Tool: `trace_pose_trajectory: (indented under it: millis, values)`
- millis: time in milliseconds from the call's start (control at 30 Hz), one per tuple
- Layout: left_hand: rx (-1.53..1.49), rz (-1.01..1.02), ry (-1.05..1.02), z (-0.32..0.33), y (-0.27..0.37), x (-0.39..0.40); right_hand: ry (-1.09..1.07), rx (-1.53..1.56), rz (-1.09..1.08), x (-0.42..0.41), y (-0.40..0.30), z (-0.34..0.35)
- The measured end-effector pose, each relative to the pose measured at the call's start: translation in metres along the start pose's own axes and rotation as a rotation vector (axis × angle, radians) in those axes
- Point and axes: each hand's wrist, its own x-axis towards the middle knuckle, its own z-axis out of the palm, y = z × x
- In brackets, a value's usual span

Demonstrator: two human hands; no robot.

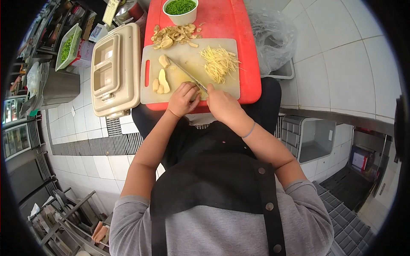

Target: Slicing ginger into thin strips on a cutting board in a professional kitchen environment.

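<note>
My right hand (223, 104) grips the handle of a kitchen knife (189, 74), whose blade points up and left over a white cutting board (185, 57). Beside the blade, my left hand (184, 98) rests with bent fingertips on the board's near edge, pressing on what seems to be a piece of ginger, mostly hidden. Pale ginger slices lie near the fingers. Peeled ginger pieces (163, 81) sit at the board's left, and another chunk (164, 61) lies by the knife tip. A heap of ginger shreds (220, 64) covers the right side.
The board lies on a red plastic surface (224, 19). Beyond it are ginger peelings (174, 34) and a white bowl of chopped greens (180, 14). A beige lidded container (128, 70) stands left. Clear plastic bags (272, 41) fill a bin at right.
</note>
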Motion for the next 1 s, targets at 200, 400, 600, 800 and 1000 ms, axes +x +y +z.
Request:
trace_pose_trajectory:
  millis: [200,400,600,800,1000]
  values:
    - [-0.013,0.005,-0.005,0.001,0.001,0.003,0.021,0.019,0.011,0.004,0.011,0.025]
    - [-0.001,-0.008,-0.006,0.0,0.0,0.001,-0.036,0.012,0.009,-0.001,0.002,-0.004]
    - [-0.012,0.001,0.001,0.001,0.002,0.003,0.037,0.042,0.014,0.0,0.011,0.03]
    - [0.005,0.002,0.011,-0.001,0.001,0.001,0.046,0.025,-0.003,-0.002,0.012,0.034]
    - [0.007,-0.015,0.016,0.0,0.004,0.002,0.046,0.082,0.009,-0.009,0.029,0.023]
